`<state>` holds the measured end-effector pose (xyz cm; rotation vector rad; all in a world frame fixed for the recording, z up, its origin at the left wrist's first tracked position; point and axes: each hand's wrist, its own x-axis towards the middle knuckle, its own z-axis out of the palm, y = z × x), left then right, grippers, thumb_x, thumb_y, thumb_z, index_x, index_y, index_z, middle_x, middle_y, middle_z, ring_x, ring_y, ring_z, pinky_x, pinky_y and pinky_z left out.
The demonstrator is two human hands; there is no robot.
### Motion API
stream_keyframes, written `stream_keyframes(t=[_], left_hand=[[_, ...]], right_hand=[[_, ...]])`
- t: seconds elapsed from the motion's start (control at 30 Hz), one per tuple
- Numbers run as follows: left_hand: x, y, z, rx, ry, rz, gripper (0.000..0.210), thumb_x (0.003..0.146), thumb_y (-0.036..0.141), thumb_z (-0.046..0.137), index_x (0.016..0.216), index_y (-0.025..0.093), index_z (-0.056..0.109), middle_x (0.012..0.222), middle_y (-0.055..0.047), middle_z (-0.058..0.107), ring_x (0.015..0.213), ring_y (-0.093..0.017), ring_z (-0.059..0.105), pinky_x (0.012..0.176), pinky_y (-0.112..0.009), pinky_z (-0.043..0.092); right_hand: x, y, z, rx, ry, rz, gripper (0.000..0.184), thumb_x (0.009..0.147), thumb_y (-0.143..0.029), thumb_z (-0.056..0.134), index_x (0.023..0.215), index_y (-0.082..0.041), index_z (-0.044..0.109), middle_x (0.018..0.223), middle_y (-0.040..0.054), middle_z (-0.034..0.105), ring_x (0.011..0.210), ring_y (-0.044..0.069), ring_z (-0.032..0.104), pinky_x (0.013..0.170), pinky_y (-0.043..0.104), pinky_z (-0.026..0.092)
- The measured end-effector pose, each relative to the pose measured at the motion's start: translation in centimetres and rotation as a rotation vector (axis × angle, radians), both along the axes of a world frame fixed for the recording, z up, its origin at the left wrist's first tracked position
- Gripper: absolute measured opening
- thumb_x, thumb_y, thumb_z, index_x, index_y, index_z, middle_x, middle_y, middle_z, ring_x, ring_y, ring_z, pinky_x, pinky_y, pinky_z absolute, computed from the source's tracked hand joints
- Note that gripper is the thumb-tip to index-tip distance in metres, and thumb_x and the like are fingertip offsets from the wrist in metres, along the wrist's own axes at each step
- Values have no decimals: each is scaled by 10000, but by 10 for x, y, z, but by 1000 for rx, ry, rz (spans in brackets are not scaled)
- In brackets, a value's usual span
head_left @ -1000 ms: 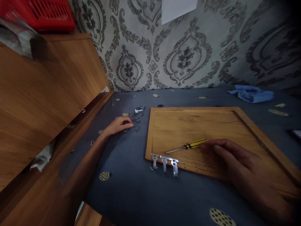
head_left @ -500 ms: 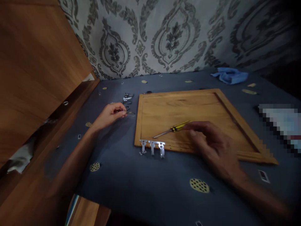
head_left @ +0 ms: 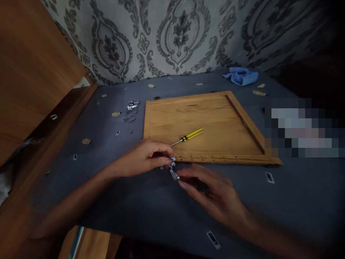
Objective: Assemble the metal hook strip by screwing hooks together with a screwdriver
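At the near edge of the wooden panel (head_left: 185, 112), a silvery metal clip (head_left: 174, 173) is between my two hands. My left hand (head_left: 147, 157) comes in from the left, its thumb and fingers closed at the clip's upper end. Below and to the right, my right hand (head_left: 215, 194) pinches the clip's lower end. A yellow-and-black screwdriver (head_left: 193, 134) rests on the panel, its tip close behind my left fingers. My left hand covers the panel's near left corner. Small dark holes run along the near edge to the right.
Several small metal parts (head_left: 132, 106) lie on the dark patterned cloth (head_left: 107, 124) left of the panel. A blue cloth (head_left: 242, 76) is crumpled at the back right. A wooden cabinet (head_left: 35, 61) stands on the left. A patterned curtain (head_left: 151, 39) hangs behind.
My right hand has let go of the screwdriver, which lies on the panel. My left hand has come from the small metal parts to the panel's near edge, and both hands meet at a clip.
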<state>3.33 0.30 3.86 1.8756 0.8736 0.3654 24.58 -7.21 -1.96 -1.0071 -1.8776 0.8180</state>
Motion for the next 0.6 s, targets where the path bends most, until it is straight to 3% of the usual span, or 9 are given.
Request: stream_keyframes(t=[0.27, 0.4, 0.5, 0.6], left_hand=[[11, -1, -5, 57, 32, -2, 148, 898, 269, 595, 896, 178, 712, 771, 5, 727, 706, -135, 639, 647, -224, 457], [14, 0, -9, 248, 86, 98, 152, 950, 278, 570, 977, 202, 699, 816, 11, 728, 728, -142, 650, 671, -240, 469], [12, 2, -14, 437, 69, 189, 149, 976, 252, 547, 1046, 211, 672, 922, -6, 736, 841, -164, 680, 778, -273, 507], [8, 0, -18, 481, 52, 160, 185, 968, 255, 596, 1145, 224, 637, 1051, -26, 732, 959, -189, 692, 869, -308, 532]], right_hand=[[-4, -1, -1, -274, 96, 11, 154, 896, -358, 664, 815, -246, 733, 736, 1, 731, 660, 154, 680, 587, 250, 533], [0, 5, 1, -441, 181, -49, 246, 886, -442, 656, 770, -225, 659, 649, -16, 648, 521, 116, 577, 489, 236, 461], [4, 10, -2, -631, 282, -59, 358, 887, -546, 633, 767, -214, 574, 575, -54, 541, 380, 70, 444, 373, 212, 325], [5, 14, -5, -682, 308, -32, 400, 879, -582, 630, 750, -214, 539, 543, -71, 494, 364, 63, 437, 366, 201, 282]])
